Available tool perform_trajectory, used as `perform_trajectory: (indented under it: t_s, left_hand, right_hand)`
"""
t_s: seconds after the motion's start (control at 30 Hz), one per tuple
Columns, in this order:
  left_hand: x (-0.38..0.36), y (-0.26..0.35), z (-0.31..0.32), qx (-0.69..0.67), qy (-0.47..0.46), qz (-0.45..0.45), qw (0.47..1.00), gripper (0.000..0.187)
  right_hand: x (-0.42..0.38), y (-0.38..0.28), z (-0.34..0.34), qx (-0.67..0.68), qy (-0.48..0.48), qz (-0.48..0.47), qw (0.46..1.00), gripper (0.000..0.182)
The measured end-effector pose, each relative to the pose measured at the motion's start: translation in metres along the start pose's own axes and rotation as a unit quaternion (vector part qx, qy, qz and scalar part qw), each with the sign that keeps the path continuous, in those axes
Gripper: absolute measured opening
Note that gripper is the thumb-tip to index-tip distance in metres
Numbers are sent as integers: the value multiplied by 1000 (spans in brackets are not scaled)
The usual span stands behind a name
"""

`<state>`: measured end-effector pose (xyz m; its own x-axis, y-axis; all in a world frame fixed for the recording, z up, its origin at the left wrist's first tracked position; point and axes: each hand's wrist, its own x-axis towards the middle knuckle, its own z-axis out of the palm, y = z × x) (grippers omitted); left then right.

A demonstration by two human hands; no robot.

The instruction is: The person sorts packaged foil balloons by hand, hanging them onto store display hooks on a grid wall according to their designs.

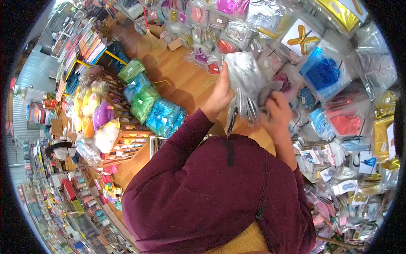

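My left hand (220, 93) grips a bundle of clear plastic packets with silvery contents (245, 70) by its left side, thumb up along the edge. Long dark and shiny strips hang from the bundle's lower end. At the bundle's lower right is my right hand (277, 114), its fingers bent and smeared by motion. Whether those fingers hold a packet, I cannot make out. Just beyond them, a dense display of bagged items includes a blue foil packet (321, 74), a red foil packet (346, 122) and a card with a gold X (302, 40).
To the left stands a wooden slatted crate (131, 139) piled with bagged yellow, purple and white bundles. Green and blue bagged packs (165, 116) lean on its side. A broom (148, 40) and cardboard boxes (171, 42) are on the wooden floor (188, 74). Stocked shelves line the far left.
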<state>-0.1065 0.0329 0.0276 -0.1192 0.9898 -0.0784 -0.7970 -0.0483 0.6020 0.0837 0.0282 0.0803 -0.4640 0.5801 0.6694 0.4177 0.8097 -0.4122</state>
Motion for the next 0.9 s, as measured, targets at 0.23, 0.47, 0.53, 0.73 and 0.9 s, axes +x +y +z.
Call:
perform_trajectory:
  t_s: [0.23,0.47,0.53,0.73,0.9]
  left_hand:
    - [4,14,-1,-23,-99,-45,994,58]
    - [15,12,-9,-149,-102,-92,979,61]
    - [15,19,6,-156,-72,-91,981,60]
    - [26,24,14,-113,-88,-86,986,51]
    - [37,15,-25,-76,-45,-40,995,47]
  right_hand:
    - [4,-5,14,139,-240,-43,960,24]
    - [70,23,-12,362,88,299,878,32]
    - [79,20,10,238,20,268,933,42]
    - [36,-10,79,208,-137,-49,967,44]
    - [1,-6,73,248,-194,-108,943,38]
